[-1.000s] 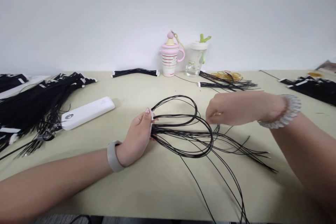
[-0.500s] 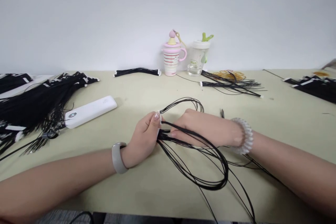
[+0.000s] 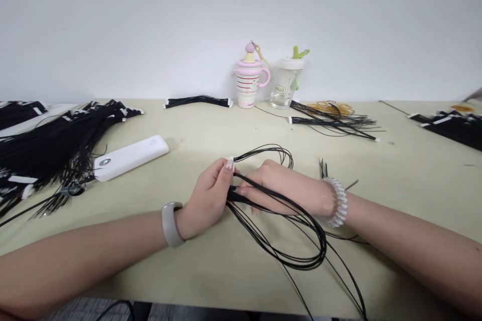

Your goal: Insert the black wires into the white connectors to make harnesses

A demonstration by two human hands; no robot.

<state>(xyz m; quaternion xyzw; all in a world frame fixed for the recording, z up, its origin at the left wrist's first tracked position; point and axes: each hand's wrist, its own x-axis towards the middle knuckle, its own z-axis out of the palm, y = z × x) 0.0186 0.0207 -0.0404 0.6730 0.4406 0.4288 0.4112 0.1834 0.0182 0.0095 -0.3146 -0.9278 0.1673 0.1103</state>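
Observation:
A loose bundle of thin black wires (image 3: pixel 301 241) lies looped on the pale green table (image 3: pixel 211 271) in front of me. My left hand (image 3: pixel 205 198) is closed round the bundle's gathered end, where a small white connector shows by the thumb. My right hand (image 3: pixel 286 188) meets it from the right, fingers pinched on the same wires next to the left fingertips. One loop arcs behind my right hand, another curls toward the table's near edge. A grey bangle sits on my left wrist and a clear coil band on my right.
A white power bank (image 3: pixel 130 157) lies to the left beside a big heap of black wire harnesses (image 3: pixel 45 145). More wire bundles (image 3: pixel 198 102) (image 3: pixel 331 121) lie further back, and a pink cup (image 3: pixel 249 77) and clear bottle (image 3: pixel 285 80) stand at the wall. Yellow rubber bands (image 3: pixel 327 107) rest behind.
My right hand came in from the right to the gathered end beside my left hand. The wire loop swung from the middle down toward the near edge.

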